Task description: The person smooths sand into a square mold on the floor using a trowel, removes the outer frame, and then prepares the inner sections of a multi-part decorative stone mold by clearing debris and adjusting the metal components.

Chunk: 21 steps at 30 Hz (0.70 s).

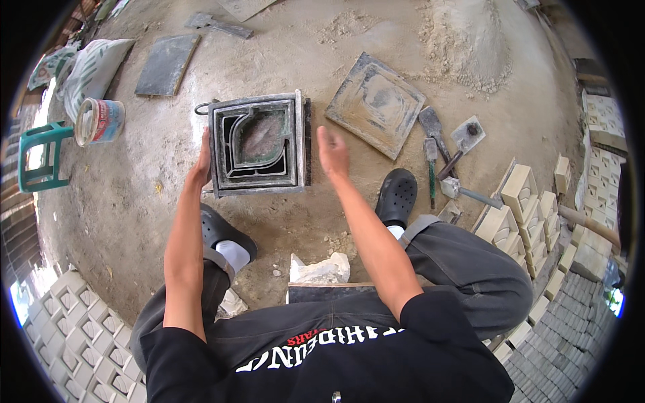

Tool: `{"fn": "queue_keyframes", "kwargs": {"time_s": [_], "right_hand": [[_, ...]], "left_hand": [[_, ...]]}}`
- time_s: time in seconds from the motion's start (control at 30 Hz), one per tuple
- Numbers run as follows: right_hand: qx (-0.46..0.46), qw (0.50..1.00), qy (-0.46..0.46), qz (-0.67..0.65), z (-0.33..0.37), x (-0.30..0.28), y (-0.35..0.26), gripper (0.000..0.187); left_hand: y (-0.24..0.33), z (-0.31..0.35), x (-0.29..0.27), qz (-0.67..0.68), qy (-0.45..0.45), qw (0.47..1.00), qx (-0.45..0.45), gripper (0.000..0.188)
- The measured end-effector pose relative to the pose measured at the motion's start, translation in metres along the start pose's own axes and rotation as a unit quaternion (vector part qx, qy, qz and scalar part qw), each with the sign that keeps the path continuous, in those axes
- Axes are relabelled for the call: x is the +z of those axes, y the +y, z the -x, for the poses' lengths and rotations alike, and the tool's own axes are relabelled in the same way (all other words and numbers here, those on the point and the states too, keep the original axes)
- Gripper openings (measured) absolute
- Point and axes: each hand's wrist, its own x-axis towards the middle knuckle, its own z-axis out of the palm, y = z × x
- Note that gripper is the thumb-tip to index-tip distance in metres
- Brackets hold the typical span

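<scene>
A square metal block mould (295, 180) with a curved leaf-like pattern of metal walls inside sits on the ground in front of me. Greyish material lies in its curved middle part, and dark gaps show around it. Against the mould's left side rests my left hand (203, 161), its fingers straight along the edge. My right hand (333, 153) is held off the right side, slightly blurred, fingers stretched and nothing in it. A wire loop handle (201, 109) sticks out at the mould's upper left.
Right of the mould lie a square dusty board (376, 104), trowels (468, 134) and a hammer (470, 192). A sand heap (470, 40) rises behind. Patterned blocks (521, 191) are stacked at right. At left stand a bucket (107, 121), a green stool (41, 151) and sacks (97, 70).
</scene>
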Motion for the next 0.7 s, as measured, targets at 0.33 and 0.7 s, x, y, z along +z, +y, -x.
{"fn": "queue_keyframes", "kwargs": {"time_s": [0.33, 0.7], "right_hand": [[0.22, 0.958, 0.135, 0.123, -0.083, -0.144, 0.06, 0.113], [0.06, 0.949, 0.156, 0.266, -0.076, -0.142, 0.075, 0.118]], "left_hand": [[0.001, -0.008, 0.014, 0.01, 0.011, 0.999, 0.051, 0.077], [-0.004, -0.016, 0.008, 0.029, 0.025, 0.994, 0.1, 0.075]]}}
